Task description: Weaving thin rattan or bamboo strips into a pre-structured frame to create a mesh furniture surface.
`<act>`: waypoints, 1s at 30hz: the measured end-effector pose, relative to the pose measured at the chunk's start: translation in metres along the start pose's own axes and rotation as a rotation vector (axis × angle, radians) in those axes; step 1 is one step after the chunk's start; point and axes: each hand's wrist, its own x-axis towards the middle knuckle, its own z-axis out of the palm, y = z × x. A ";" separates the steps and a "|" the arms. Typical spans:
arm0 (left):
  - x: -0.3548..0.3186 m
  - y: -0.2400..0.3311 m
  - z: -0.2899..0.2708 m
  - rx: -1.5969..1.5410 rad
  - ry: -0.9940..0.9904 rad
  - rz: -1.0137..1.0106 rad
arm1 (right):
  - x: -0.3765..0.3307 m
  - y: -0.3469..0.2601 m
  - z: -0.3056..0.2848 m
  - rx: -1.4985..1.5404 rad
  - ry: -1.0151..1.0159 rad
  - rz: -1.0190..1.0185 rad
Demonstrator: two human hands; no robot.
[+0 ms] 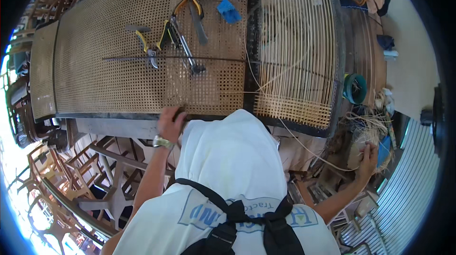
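A large black-edged panel (251,41) lies before me, covered in woven cane (109,27) on its left and middle. On its right section, long pale cane strands (289,27) run lengthwise, with a band of close weave at the near end. My left hand (171,123) rests at the near edge of the panel, fingers apart, with nothing seen in it. My right hand (366,161) is off to the lower right, fingers closed on a cane strand (308,149), which curves back to the woven band. Beside that hand lies a tangled bundle of loose strands (368,129).
On the cane lie pruning shears (151,54), orange-handled pliers (183,4), a hammer (187,51), a flat blade (197,24), a blue scrap (229,11) and a long thin rod (142,58). A green bucket (355,89) stands right of the panel. Wooden chair frames (111,184) crowd the lower left.
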 end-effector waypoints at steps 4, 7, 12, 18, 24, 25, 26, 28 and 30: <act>0.047 -0.016 -0.073 0.036 0.224 -0.149 | -0.011 -0.018 -0.001 -0.031 0.124 0.000; 0.118 0.014 -0.110 0.064 0.444 -0.012 | -0.018 0.013 -0.048 -0.063 0.025 0.172; 0.248 0.064 -0.086 -0.179 0.287 0.122 | -0.045 0.116 -0.110 -0.498 0.196 0.161; 0.363 0.075 -0.001 -0.072 0.003 0.077 | -0.089 0.105 -0.138 -0.211 0.226 0.230; 0.367 0.091 0.033 0.043 0.152 0.319 | -0.149 0.124 -0.194 -0.329 0.400 0.317; 0.366 0.093 0.034 0.056 0.190 0.476 | -0.150 0.118 -0.194 -0.269 0.374 0.296; 0.366 0.089 0.038 0.058 0.178 0.478 | -0.146 0.111 -0.193 -0.207 0.345 0.268; 0.371 0.080 0.042 0.192 0.037 0.451 | -0.132 0.090 -0.177 -0.218 0.315 0.262; 0.371 0.073 0.048 0.186 0.025 0.255 | -0.120 0.071 -0.156 -0.242 0.322 0.244</act>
